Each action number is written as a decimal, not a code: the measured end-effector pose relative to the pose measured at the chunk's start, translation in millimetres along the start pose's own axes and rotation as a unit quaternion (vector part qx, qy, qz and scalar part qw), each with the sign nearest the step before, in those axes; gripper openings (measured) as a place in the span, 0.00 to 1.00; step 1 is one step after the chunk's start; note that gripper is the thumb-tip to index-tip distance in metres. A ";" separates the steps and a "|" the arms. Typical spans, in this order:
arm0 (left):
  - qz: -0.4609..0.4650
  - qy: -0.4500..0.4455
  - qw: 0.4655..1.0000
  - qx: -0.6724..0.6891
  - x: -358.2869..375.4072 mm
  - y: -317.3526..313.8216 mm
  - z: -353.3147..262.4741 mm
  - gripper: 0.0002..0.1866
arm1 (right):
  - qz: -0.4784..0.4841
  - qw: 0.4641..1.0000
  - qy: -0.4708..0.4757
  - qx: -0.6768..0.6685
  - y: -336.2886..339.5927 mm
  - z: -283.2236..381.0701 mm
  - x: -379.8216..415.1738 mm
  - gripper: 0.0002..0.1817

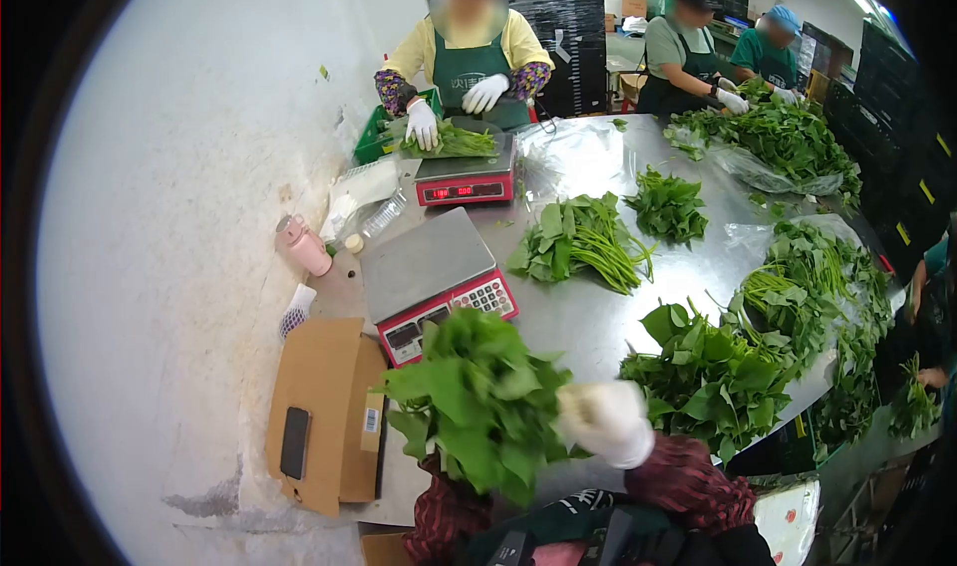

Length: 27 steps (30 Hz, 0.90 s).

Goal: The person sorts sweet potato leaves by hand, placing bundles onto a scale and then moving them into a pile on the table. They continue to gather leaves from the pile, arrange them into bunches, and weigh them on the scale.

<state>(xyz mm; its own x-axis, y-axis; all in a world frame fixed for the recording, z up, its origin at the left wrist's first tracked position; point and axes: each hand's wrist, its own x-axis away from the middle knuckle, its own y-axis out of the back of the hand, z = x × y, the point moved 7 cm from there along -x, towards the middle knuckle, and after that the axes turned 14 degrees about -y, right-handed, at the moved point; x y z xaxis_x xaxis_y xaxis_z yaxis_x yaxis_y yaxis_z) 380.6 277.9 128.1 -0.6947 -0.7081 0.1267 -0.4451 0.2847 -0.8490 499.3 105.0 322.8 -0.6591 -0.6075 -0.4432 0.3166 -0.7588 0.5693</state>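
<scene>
Leafy bunch (478, 402) sits at the near left of the steel table (588, 317), raised in front of the near scale (429, 262) and overlapping its near edge. It lies directly left of the gloved right hand (605, 422), whose blurred fingers seem curled at the leaves' edge; whether they grip anything, I cannot tell. The left sleeve (454, 511) leads up beneath the bunch, so the left hand is probably nearer, but leaves hide it and its grip. The leaf mass stretches from far left to near right, stems hidden.
</scene>
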 end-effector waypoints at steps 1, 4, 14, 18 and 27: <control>0.003 -0.002 1.000 0.002 -4.8 -2.6 -2.3 0.14 | -0.243 0.964 0.098 0.049 44.5 15.9 4.2 0.14; 0.010 -0.007 1.000 0.001 -12.2 -7.0 -5.1 0.14 | -0.251 0.932 -0.196 -0.173 127.4 -47.1 -42.0 0.05; 0.007 0.011 1.000 -0.005 -4.8 -4.8 9.1 0.14 | -0.063 0.995 0.071 0.038 52.4 -20.2 -27.3 0.07; 0.003 0.017 1.000 -0.005 0.2 -1.6 12.5 0.14 | 0.047 0.981 0.071 0.173 -26.4 12.2 -13.0 0.06; 0.050 -0.212 0.966 -0.137 -93.9 -42.3 -127.2 0.14 | -0.039 0.987 -0.139 0.068 -4.4 -86.6 12.1 0.13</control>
<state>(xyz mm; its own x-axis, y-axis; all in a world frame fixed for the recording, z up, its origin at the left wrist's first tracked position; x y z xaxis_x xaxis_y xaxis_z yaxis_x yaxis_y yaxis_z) 392.8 414.5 217.4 -0.4749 -0.8521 -0.2199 -0.5609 0.4856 -0.6705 549.0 80.6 255.0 -0.8459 -0.4457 -0.2931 0.1753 -0.7512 0.6364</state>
